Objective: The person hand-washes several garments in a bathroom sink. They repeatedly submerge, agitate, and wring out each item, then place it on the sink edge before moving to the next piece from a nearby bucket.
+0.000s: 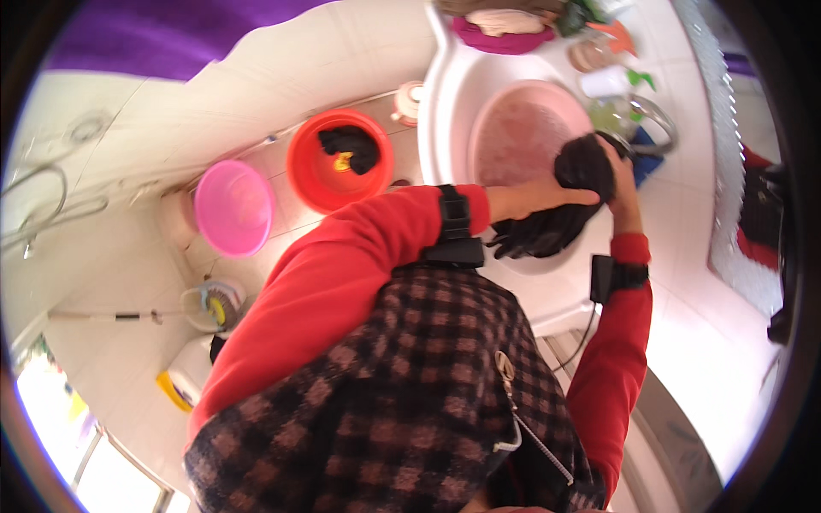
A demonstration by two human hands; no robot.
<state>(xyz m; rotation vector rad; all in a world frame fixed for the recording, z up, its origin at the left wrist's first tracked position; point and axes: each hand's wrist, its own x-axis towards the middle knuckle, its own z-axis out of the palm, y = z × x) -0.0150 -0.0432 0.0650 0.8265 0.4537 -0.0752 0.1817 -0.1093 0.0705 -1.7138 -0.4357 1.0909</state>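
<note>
Between both hands I hold a bunched wet-looking black cloth (545, 232) over the white sink (442, 138). My left hand (535, 197) presses on it from the left, thumb stretched across its top. On its far right side, my right hand (619, 176) is curled around it beside the faucet (660, 122). A pink basin (494, 106) with cloudy, sudsy water sits in the sink just beyond the cloth. The lower end of the cloth hangs in loose folds toward my body. What garment it is, I cannot tell.
Folded clothes (503, 38) are piled at the sink's far end. Pump and spray bottles (606, 83) line the right ledge near a mirror (757, 192). On the floor stand a red basin (308, 154) holding dark cloth, a pink-purple basin (234, 208) and a bucket (215, 304).
</note>
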